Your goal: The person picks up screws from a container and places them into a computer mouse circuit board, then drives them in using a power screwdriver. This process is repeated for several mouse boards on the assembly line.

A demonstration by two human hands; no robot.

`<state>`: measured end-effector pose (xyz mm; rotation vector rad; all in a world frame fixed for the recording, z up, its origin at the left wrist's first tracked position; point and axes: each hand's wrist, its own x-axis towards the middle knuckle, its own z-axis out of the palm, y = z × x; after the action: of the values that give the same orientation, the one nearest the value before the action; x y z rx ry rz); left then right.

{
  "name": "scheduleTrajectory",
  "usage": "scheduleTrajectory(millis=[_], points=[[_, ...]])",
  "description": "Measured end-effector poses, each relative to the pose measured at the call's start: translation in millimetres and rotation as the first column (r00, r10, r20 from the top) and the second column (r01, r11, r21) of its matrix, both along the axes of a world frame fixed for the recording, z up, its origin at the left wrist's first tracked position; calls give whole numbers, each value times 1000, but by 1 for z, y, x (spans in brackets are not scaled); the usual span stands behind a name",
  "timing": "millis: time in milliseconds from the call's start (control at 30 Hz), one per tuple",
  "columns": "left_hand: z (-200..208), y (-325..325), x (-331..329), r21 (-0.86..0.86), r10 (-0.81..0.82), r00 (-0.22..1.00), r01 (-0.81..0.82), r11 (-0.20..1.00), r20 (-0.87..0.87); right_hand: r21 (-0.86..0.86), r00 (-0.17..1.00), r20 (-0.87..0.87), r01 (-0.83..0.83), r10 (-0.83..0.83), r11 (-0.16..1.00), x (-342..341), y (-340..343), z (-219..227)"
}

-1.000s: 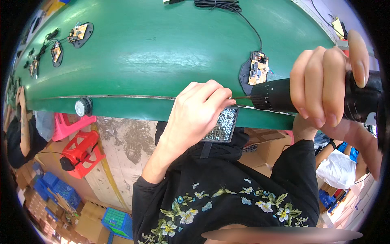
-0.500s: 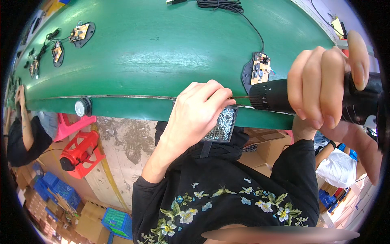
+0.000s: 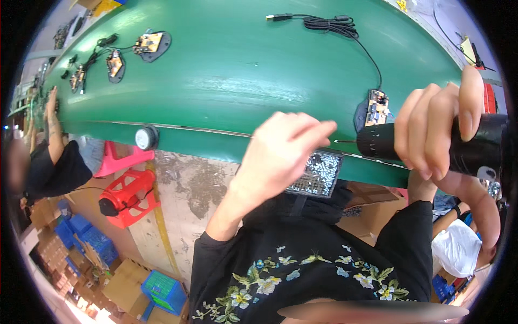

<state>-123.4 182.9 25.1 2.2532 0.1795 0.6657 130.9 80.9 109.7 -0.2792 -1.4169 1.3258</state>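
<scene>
My right hand [image 3: 429, 132] is wrapped round a black electric screwdriver [image 3: 380, 141] held level, its thin bit pointing left. Just left of the bit tip is my left hand [image 3: 283, 151], slightly blurred. Its index finger stretches toward the bit and its fingertips look apart, with nothing visible between them. Below that hand, a dark tray of small silvery screws [image 3: 324, 173] sits at the bench edge, partly covered by the hand. Beyond the screwdriver's nose lies a circuit board [image 3: 376, 108] on a black base plate [image 3: 360, 116], with a coiled black cable [image 3: 329, 26] running from it.
More boards on black plates [image 3: 154, 46] lie at the far left of the green bench [image 3: 226, 70]. A round white-faced fitting [image 3: 145, 138] is on its front edge. Red stool [image 3: 129, 197], blue crates [image 3: 164, 291] and cartons stand on the floor. Other people sit left and right.
My left hand has come away from the bit, its fingers parting. The screwdriver stays in my right hand. The whole view has shifted, so the bench things appear further right and lower.
</scene>
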Motion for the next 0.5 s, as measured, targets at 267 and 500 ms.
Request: scheduleTrajectory(millis=[267, 500], points=[[-19, 184, -36, 611, 702, 712, -549, 570, -15, 68, 999, 40, 23, -26, 997, 27, -19, 6], [-48, 220, -33, 456, 708, 675, -573, 680, -208, 74, 990, 90, 99, -106, 992, 27, -23, 15]])
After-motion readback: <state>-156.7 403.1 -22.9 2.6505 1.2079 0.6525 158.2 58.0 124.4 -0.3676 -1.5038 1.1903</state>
